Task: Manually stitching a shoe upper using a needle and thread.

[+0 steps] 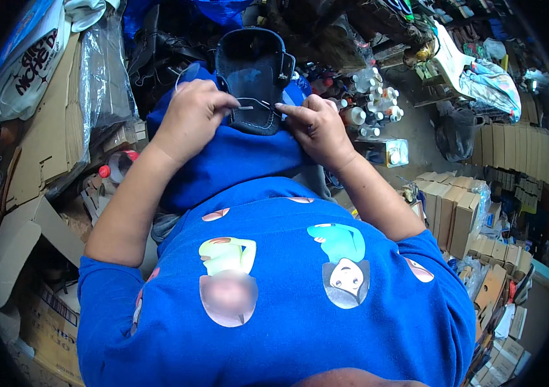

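Note:
On the blue cloth over my lap lies a black sandal with a strap and buckle on its right side. Pale stitches run along its near, rounded end. My left hand is at the sandal's left edge, thumb and forefinger pinched on a white thread that stretches across the sole. On the other side my right hand is closed, its fingertips at the thread's right end. A small dark tip shows there, but what the fingers hold is too small to make out.
Flattened cardboard and a red-capped bottle lie at left. Several small bottles stand to the right of my lap. Stacked cardboard boxes fill the right side. A dark plastic bag sits on the floor beyond.

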A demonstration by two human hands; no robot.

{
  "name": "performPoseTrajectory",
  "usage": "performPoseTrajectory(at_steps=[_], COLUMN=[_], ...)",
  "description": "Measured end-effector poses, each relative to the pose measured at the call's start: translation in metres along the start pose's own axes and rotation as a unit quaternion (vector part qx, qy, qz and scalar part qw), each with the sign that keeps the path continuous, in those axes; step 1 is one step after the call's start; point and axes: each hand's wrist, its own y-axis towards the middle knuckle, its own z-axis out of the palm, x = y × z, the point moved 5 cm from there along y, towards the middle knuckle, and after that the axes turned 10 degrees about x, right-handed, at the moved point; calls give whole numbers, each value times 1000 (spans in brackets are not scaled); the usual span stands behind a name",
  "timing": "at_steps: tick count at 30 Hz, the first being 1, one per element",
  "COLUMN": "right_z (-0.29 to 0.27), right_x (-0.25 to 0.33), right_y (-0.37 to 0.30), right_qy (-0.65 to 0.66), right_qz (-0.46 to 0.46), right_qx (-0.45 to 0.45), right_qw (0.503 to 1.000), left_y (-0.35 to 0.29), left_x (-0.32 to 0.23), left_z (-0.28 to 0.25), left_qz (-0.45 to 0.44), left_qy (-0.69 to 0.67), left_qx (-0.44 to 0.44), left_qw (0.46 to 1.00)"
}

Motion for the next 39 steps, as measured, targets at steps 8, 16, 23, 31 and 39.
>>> performPoseTrajectory(at_steps=[8, 16, 23, 31, 39], right_z=[3, 5, 1, 2, 7], right_x=[12, 13, -30, -49, -51], right_y=[-7, -7, 12, 31, 33], right_qy=[-120, -110, 238, 270, 291], right_qz=[-31, -20, 63, 78, 72], right_qx=[-14, 5, 160, 227, 235], right_qw=[992, 994, 956, 932, 924], left_y=[-2, 8, 17, 22, 22], left_x=[-9, -13, 2, 0, 0], left_z=[12, 13, 23, 20, 23], left_qz=[-22, -22, -7, -34, -11], left_qy=[80, 143, -212, 11, 9], left_qx=[5, 2, 60, 31, 34], left_qw=[997, 989, 975, 999, 999])
